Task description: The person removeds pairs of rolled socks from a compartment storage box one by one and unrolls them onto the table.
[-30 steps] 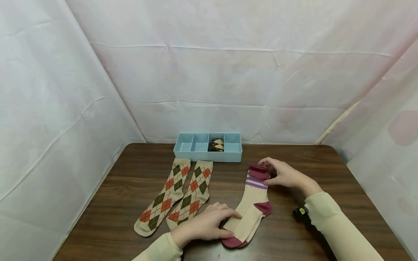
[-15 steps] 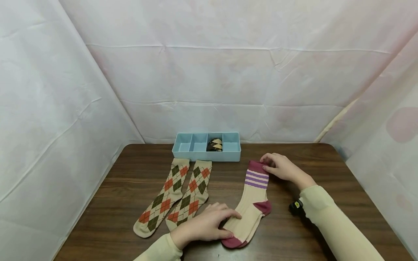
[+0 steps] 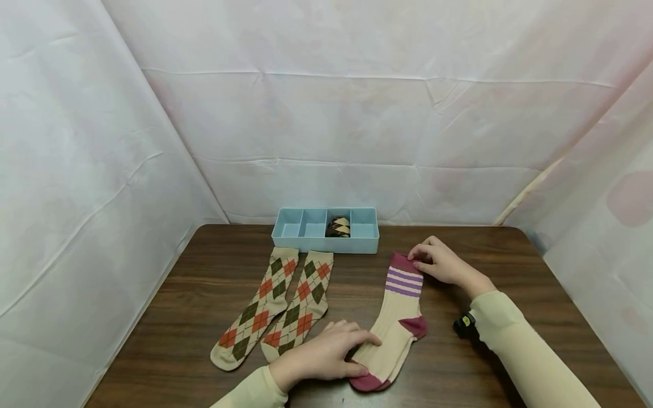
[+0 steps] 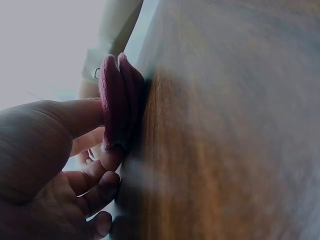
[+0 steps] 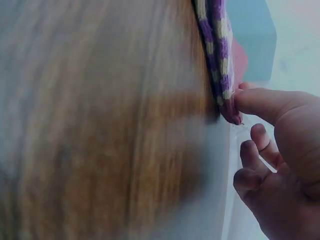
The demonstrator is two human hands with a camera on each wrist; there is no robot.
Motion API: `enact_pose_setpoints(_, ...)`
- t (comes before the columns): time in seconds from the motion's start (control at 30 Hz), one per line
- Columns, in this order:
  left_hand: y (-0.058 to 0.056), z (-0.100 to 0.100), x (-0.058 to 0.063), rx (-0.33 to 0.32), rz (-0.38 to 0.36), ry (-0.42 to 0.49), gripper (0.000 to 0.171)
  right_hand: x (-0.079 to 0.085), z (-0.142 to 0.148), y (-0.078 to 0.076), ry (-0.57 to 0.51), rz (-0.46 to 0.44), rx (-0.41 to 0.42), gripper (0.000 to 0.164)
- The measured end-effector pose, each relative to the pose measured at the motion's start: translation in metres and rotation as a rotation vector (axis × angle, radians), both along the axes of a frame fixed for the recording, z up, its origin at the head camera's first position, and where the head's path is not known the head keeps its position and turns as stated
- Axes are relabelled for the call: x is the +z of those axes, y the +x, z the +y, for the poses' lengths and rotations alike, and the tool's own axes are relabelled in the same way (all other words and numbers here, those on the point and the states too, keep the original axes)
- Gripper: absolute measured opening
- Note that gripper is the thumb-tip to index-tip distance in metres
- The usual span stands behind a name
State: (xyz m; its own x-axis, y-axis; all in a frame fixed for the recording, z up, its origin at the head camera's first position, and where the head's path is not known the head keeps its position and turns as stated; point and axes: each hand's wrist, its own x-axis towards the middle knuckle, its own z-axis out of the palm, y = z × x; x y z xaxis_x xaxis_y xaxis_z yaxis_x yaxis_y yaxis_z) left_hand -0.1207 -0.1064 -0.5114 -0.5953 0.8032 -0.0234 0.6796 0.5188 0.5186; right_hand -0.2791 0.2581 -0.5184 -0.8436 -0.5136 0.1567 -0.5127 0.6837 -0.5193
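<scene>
Two cream socks (image 3: 401, 306) with maroon cuffs, heels and toes and purple stripes lie stacked flat on the table. My left hand (image 3: 329, 352) rests at their toe end, thumb on the maroon toe and index finger on the cream foot. In the left wrist view, the layered toes (image 4: 117, 100) stand beside the thumb, with the other fingers loosely bent. At the far end, my right hand (image 3: 442, 265) touches a corner of the maroon cuff (image 3: 401, 262) with thumb and index finger. The right wrist view shows that thumb against the cuff and the other fingers off it.
Two tan argyle socks (image 3: 260, 309) lie side by side left of centre. Behind them stands a light blue divided box (image 3: 326, 245), with a dark-and-cream argyle sock bundle (image 3: 339, 227) in one compartment. White cloth (image 3: 326, 124) surrounds the wooden table (image 3: 484, 243).
The maroon cuff was folded over on itself and now lies flat, showing more purple stripes. My right hand has shifted slightly away from me along it. My left hand has stayed put.
</scene>
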Motion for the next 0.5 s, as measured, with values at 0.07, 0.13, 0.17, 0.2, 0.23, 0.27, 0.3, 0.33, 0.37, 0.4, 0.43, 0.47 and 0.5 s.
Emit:
enact_pose_setpoints(0.07, 0.0003, 0.0001, 0.0002, -0.003, 0.006, -0.005, 0.049, 0.0005, -0.0003, 0.0001, 0.01, 0.012, 0.009, 0.014)
enact_pose_setpoints(0.13, 0.0005, 0.0003, 0.0002, -0.004, 0.012, -0.01, 0.049, 0.0009, 0.0003, 0.0008, 0.017, 0.013, 0.021, 0.015)
enact_pose_setpoints(0.17, 0.0006, 0.0004, 0.0003, -0.004, 0.017, -0.012, 0.049, 0.0011, 0.0009, 0.0014, 0.018, 0.006, 0.025, 0.017)
enact_pose_setpoints(0.2, 0.0006, 0.0005, 0.0004, -0.005, 0.022, -0.015, 0.049, 0.0012, 0.0016, 0.0021, 0.017, -0.004, 0.029, 0.02)
enact_pose_setpoints(0.23, 0.0006, 0.0005, 0.0003, -0.005, 0.025, -0.017, 0.049, 0.0011, 0.0023, 0.0028, 0.015, -0.015, 0.027, 0.023)
enact_pose_setpoints(0.27, 0.0008, 0.0004, 0.0006, -0.005, 0.029, -0.018, 0.049, 0.0013, 0.003, 0.0038, 0.012, -0.028, 0.027, 0.026)
enact_pose_setpoints(0.3, 0.0008, 0.0003, 0.0007, -0.005, 0.03, -0.019, 0.049, 0.0016, 0.0037, 0.0045, 0.008, -0.039, 0.028, 0.029)
enact_pose_setpoints(0.33, 0.0008, 0.0001, 0.0008, -0.005, 0.029, -0.019, 0.049, 0.0016, 0.0044, 0.005, 0.005, -0.05, 0.028, 0.031)
enact_pose_setpoints(0.37, 0.0009, -0.0002, 0.001, -0.006, 0.03, -0.018, 0.049, 0.0021, 0.0046, 0.0054, 0.002, -0.06, 0.03, 0.033)
enact_pose_setpoints(0.4, 0.0011, -0.0005, 0.0013, -0.007, 0.027, -0.017, 0.049, 0.0021, 0.0047, 0.0054, -0.002, -0.067, 0.029, 0.034)
enact_pose_setpoints(0.43, 0.0011, -0.0006, 0.0019, -0.009, 0.022, -0.017, 0.049, 0.0026, 0.0053, 0.0057, -0.007, -0.078, 0.029, 0.035)
enact_pose_setpoints(0.47, 0.001, -0.0007, 0.0023, -0.01, 0.017, -0.016, 0.049, 0.0032, 0.0057, 0.006, -0.012, -0.09, 0.032, 0.035)
enact_pose_setpoints(0.5, 0.0009, -0.0008, 0.0028, -0.011, 0.013, -0.016, 0.049, 0.0035, 0.006, 0.0059, -0.017, -0.103, 0.037, 0.034)
